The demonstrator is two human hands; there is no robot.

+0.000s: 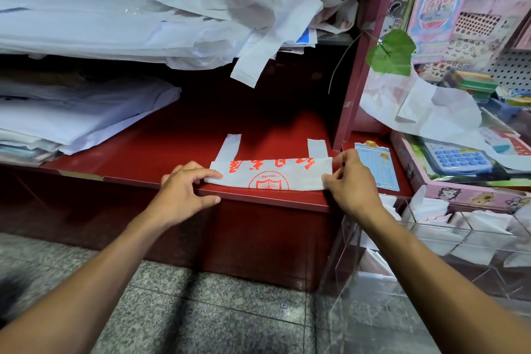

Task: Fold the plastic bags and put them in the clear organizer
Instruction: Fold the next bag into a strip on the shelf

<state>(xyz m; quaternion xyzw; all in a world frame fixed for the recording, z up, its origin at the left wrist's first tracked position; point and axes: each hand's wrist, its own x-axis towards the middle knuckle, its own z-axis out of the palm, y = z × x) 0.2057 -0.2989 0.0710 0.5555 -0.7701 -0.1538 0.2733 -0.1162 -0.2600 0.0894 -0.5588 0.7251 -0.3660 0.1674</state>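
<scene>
— Bag [270, 174] position? Which way is it running?
— It is lying folded between the hands, long axis running left to right, handles pointing away. The left hand [184, 191] is pinching one end, the right hand [352, 181] is pinching the other.

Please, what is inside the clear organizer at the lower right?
The clear organizer holds white folded plastic bags in its compartments near the top. How many there are, and what lies deeper, cannot be told: glare and the clear walls blur it.
</scene>
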